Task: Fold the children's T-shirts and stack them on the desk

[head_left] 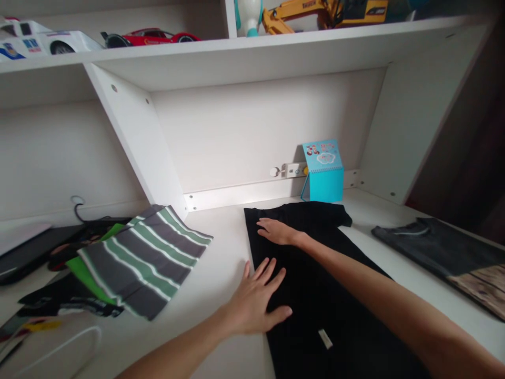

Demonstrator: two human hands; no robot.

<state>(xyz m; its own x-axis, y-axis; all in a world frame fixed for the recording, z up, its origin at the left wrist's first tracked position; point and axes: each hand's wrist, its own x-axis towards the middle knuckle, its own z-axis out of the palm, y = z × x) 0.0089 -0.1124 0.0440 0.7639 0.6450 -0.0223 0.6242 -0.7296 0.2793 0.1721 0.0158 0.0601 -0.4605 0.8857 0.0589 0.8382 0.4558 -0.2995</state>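
Observation:
A black shirt lies flat on the white desk, folded into a long strip with a small white label near its lower part. My left hand rests open on the shirt's left edge, fingers spread, palm down. My right hand lies flat and open on the upper left part of the same shirt, the arm crossing over the cloth from the lower right.
A pile of folded clothes topped by a grey, green and white striped shirt sits to the left. A dark folded garment lies at the right. A blue box stands against the back wall. Toy cars and a yellow excavator stand on the shelf above.

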